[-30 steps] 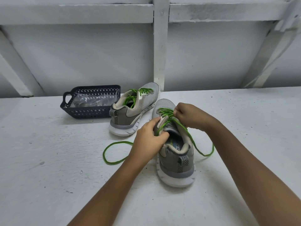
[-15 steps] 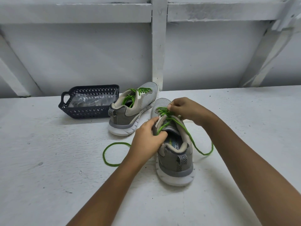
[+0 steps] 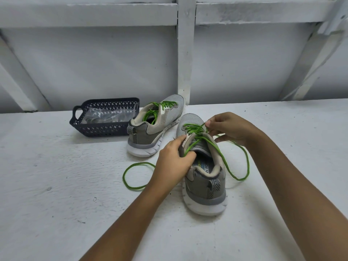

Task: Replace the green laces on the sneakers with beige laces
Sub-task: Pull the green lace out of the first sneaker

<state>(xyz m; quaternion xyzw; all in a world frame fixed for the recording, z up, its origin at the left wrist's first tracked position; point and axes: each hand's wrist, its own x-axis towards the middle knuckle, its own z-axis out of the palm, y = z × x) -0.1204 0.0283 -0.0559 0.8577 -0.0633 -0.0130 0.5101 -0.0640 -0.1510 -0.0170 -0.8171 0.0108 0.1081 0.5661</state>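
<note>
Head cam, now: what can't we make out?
- Head view: contents of the plastic bag in the basket; crumpled film and the basket wall hide them.
- Head view: insole print in the near sneaker; tongue and left hand cover part.

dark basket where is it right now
In the head view, the dark basket sits at the back left of the white table, right beside the heel of the far sneaker.
</note>
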